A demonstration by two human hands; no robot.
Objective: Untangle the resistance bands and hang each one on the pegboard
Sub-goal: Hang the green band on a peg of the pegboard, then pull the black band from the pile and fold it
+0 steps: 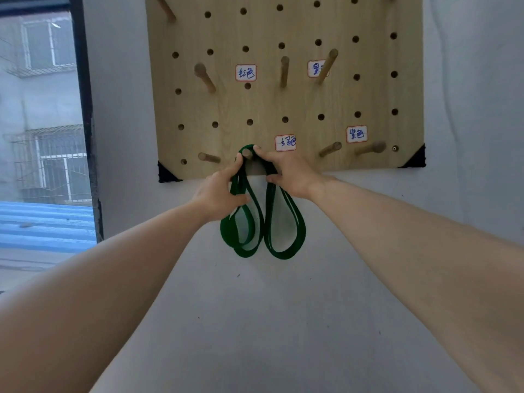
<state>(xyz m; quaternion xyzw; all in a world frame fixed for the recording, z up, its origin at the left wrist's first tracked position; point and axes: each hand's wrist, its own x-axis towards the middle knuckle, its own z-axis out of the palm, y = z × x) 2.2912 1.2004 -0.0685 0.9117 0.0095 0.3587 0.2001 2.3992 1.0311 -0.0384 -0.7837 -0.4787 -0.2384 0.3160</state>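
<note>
A wooden pegboard [283,103] hangs on the white wall, with several wooden pegs and handwritten labels. A dark green resistance band [286,236], folded into hanging loops, drapes over a low peg [247,153] near the board's bottom edge. My left hand [218,194] pinches the band's left strands just below that peg. My right hand [286,174] grips the right strands, its fingertips up at the peg. The loops dangle below the board against the wall.
Other pegs stick out at the left [208,158], bottom right [330,148] and middle row [284,70]; all are bare. A label [285,142] sits just right of the used peg. A window with a dark frame [85,114] lies to the left.
</note>
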